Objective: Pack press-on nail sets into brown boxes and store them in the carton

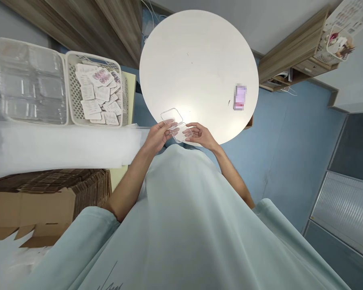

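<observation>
Clear plastic forms the open, hinged square case at the near edge of the round white table. Your left hand pinches it near the hinge; your right hand has its fingers at the case's right side, whether gripping cannot be told. Leftward sit a white perforated plastic basket of printed white cards and folded brown cardboard; a blurred purple rectangular object lies rightward.
</observation>
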`<state>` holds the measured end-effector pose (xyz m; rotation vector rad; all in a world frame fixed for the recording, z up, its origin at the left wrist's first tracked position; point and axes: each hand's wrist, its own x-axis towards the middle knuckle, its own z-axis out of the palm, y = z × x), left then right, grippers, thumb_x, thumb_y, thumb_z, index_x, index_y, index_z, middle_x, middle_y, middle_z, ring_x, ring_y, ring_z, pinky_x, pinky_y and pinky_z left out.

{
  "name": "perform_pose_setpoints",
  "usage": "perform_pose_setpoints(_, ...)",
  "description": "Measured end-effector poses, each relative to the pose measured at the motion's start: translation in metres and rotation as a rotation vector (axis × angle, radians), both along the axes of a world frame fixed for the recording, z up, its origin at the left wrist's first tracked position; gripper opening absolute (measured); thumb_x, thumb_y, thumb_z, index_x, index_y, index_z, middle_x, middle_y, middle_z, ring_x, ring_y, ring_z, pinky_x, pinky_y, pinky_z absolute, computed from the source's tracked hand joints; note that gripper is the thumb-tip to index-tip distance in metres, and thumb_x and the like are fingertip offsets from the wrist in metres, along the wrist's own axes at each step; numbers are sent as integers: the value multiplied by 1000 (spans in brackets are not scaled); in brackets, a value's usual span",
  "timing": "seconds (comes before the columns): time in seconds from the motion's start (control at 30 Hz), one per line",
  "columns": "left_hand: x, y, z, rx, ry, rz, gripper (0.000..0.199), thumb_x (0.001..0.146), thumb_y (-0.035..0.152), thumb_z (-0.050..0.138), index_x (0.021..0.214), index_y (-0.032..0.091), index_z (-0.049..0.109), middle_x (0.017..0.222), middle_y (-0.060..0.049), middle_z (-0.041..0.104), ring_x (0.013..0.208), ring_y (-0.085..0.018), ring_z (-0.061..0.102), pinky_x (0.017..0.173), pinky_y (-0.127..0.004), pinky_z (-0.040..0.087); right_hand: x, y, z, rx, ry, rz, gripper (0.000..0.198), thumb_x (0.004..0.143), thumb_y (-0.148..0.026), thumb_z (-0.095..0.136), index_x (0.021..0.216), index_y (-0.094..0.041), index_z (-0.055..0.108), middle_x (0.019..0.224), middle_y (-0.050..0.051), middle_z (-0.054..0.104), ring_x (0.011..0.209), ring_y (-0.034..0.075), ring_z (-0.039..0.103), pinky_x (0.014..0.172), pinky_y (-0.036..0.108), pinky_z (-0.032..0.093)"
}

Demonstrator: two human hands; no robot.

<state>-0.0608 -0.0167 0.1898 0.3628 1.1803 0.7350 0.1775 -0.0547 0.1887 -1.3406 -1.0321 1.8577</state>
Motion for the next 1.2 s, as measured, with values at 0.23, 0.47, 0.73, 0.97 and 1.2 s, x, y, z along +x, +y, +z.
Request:
perform_pose_setpoints(0.23,-19,-9,-2,-73,34,171,19,105,23,79,123,16,78,136,-17,84,119,-26,84,116,-46,66,-8,17,-22,90,-126,23,75,79,-69,98,136,-31,69,134,9,80,112,26,78,111,48,66)
perform_pose_setpoints(0.47,-73,-32,1,-96,127,313,20,106,28,80,123,17,78,135,-15,84,124,-27,82,113,-42,68,-22,60,-85,239,-589,202,44,94,-47,85,129,-26,72,136,12,77,111,28,75,104,50,66)
perform_pose_setpoints(0.73,-104,-77,8,-133,150,436,35,103,39,85,130,18,76,145,-18,80,121,-29,84,113,-49,69,-69,101,-137,268,-1027,607,55,95,-29,85,146,-19,65,152,23,64,140,41,62,113,55,61)
perform_pose_setpoints(0.97,-113,-95,12,-154,169,462,41,101,42,87,134,20,75,151,-18,78,121,-29,84,114,-51,68,-91,98,-153,324,-1120,669,38,103,-30,75,135,-14,63,151,30,61,137,43,59,111,56,60)
perform_pose_setpoints(1.2,-108,-86,16,-133,143,425,43,100,42,88,133,18,74,151,-20,77,114,-27,85,117,-52,66,-86,90,-148,215,-1085,630,36,98,-17,70,131,-16,55,143,27,69,124,38,68,103,49,58)
